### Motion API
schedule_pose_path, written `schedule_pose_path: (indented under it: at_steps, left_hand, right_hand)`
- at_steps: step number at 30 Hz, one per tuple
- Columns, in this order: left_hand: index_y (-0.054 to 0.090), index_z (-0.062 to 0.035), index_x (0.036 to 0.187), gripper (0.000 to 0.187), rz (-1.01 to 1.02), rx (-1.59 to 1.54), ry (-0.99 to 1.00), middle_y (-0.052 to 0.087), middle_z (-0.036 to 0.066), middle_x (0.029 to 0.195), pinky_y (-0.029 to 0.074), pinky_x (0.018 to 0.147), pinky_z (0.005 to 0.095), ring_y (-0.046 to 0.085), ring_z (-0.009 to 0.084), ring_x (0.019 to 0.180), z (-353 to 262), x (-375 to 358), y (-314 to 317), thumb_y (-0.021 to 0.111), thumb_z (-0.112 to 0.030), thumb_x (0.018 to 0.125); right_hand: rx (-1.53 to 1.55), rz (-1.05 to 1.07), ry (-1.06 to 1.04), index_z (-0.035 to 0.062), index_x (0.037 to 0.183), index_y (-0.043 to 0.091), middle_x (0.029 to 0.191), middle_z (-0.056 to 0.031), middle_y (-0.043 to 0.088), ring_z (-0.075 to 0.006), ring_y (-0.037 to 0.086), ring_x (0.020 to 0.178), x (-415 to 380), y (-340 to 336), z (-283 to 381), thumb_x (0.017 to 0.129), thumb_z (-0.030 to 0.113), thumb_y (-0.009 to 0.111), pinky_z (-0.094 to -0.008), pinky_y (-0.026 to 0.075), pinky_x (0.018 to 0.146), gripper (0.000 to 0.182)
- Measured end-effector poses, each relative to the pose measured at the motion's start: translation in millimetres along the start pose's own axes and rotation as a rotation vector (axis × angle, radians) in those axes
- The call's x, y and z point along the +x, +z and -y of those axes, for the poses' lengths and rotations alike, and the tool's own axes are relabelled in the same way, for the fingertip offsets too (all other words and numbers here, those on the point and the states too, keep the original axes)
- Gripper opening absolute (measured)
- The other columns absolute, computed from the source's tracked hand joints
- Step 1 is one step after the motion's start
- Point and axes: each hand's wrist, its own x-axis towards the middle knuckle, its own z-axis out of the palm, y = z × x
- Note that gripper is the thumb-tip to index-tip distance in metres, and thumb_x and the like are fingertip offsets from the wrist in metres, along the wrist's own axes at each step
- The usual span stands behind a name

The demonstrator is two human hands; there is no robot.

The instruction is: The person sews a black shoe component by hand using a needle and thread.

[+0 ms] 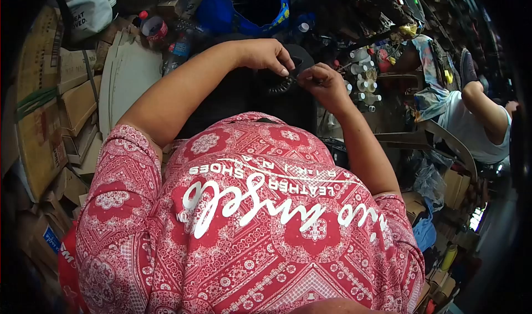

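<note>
My left hand [265,56] reaches in from the left, thumb and forefinger curled close together at the edge of a dark, ridged, coil-like piece [280,86]. Facing it, my right hand [324,84] is closed in a pinch at the right end of the same piece; the fingers hide most of what lies between them. Just behind the hands is a black, rounded flat thing [300,56], whose kind I cannot make out. Dark material lies beneath both hands, in front of the red patterned shirt [249,203].
A blue bag [244,14] stands open beyond the hands. Plastic bottles [180,47] and cardboard boxes [80,100] crowd the left. Several small bottles [366,84] stand at right, near another person in a white top [471,120]. A plastic bag [429,181] lies nearer.
</note>
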Motion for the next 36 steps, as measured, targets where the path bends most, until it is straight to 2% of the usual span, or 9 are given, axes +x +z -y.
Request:
schedule_pose_path:
  at_steps: [15, 18, 21, 25, 27, 30, 32, 34, 36]
  left_hand:
    - [0.063, -0.0020, 0.112, 0.035, 0.190, 0.242, 0.067, 0.064, 0.010, 0.102, 0.044, 0.088, 0.0316, 0.060, 0.0204, 0.095, -22, 7, 5, 0.066, -0.006, 0.078]
    - [0.064, -0.0035, 0.109, 0.036, 0.056, 0.317, 0.092, 0.063, 0.010, 0.097, 0.045, 0.087, 0.0322, 0.060, 0.0224, 0.094, -13, 16, 8, 0.070, -0.003, 0.073]
    - [0.064, -0.0052, 0.105, 0.037, -0.022, 0.269, 0.084, 0.062, 0.011, 0.098, 0.045, 0.088, 0.0331, 0.059, 0.0255, 0.097, -3, 17, 10, 0.074, -0.006, 0.069]
    - [0.062, -0.0084, 0.109, 0.044, -0.476, 0.428, 0.220, 0.058, 0.012, 0.110, 0.044, 0.090, 0.0354, 0.055, 0.0298, 0.105, 2, -9, 22, 0.076, -0.014, 0.068]
    - [0.060, -0.0096, 0.113, 0.043, -0.686, 0.402, 0.174, 0.060, 0.013, 0.108, 0.045, 0.089, 0.0364, 0.056, 0.0301, 0.105, -1, -33, 31, 0.073, -0.016, 0.072]
    - [0.061, -0.0081, 0.110, 0.036, -0.289, 0.307, -0.159, 0.063, 0.014, 0.104, 0.046, 0.087, 0.0375, 0.058, 0.0304, 0.102, -13, -72, 21, 0.069, -0.016, 0.076]
    - [0.062, -0.0074, 0.108, 0.032, -0.375, 0.438, -0.070, 0.064, 0.014, 0.101, 0.047, 0.085, 0.0370, 0.060, 0.0308, 0.098, 4, -85, 15, 0.068, -0.015, 0.077]
    - [0.064, -0.0055, 0.103, 0.024, -0.615, 0.589, 0.089, 0.065, 0.013, 0.098, 0.048, 0.081, 0.0354, 0.063, 0.0273, 0.091, 18, -90, 6, 0.065, -0.013, 0.080]
    - [0.065, -0.0064, 0.100, 0.018, -0.774, 0.135, -0.039, 0.065, 0.012, 0.101, 0.048, 0.081, 0.0358, 0.062, 0.0240, 0.096, 17, -85, -6, 0.055, -0.017, 0.090]
  right_hand:
    - [-0.900, 0.156, -0.172, 0.0143, 0.080, 0.067, 0.089, -0.0104, 0.059, -0.0256, 0.058, 0.087, -6, 1, 60, 0.073, 0.006, 0.059, -0.0356, 0.041, 0.074, 0.014]
    - [-0.880, 0.190, -0.271, 0.0132, 0.083, 0.069, 0.089, -0.0109, 0.059, -0.0278, 0.060, 0.086, 11, -2, 49, 0.072, 0.005, 0.059, -0.0370, 0.044, 0.072, 0.017]
    - [-0.615, 0.256, -0.114, 0.0120, 0.086, 0.070, 0.086, -0.0111, 0.061, -0.0300, 0.061, 0.084, 19, -4, 26, 0.072, 0.007, 0.062, -0.0377, 0.047, 0.071, 0.016]
    - [-0.089, 0.165, 0.116, 0.0124, 0.095, 0.071, 0.080, -0.0106, 0.062, -0.0206, 0.061, 0.079, 11, -7, -3, 0.078, 0.020, 0.068, -0.0321, 0.049, 0.073, 0.019]
    - [0.613, 0.143, 0.459, 0.0037, 0.100, 0.068, 0.082, -0.0042, 0.059, -0.0142, 0.056, 0.083, 7, -12, -4, 0.084, 0.018, 0.067, -0.0301, 0.045, 0.075, 0.022]
    - [0.180, 0.119, 0.228, 0.0026, 0.097, 0.067, 0.084, -0.0091, 0.058, -0.0188, 0.057, 0.083, -3, 4, -11, 0.082, 0.027, 0.069, -0.0311, 0.045, 0.074, 0.029]
    - [-0.275, 0.135, 0.047, -0.0006, 0.088, 0.065, 0.086, -0.0112, 0.055, -0.0225, 0.057, 0.081, -4, 1, 11, 0.081, 0.031, 0.069, -0.0309, 0.044, 0.073, 0.033]
    - [-0.181, -0.087, 0.079, -0.0012, 0.085, 0.064, 0.086, -0.0109, 0.056, -0.0223, 0.058, 0.080, 0, 14, -15, 0.082, 0.031, 0.067, -0.0312, 0.044, 0.072, 0.032]
    - [0.328, -0.436, 0.250, 0.0000, 0.081, 0.062, 0.090, -0.0100, 0.059, -0.0222, 0.058, 0.081, 10, 19, -30, 0.089, 0.032, 0.059, -0.0331, 0.045, 0.074, 0.033]
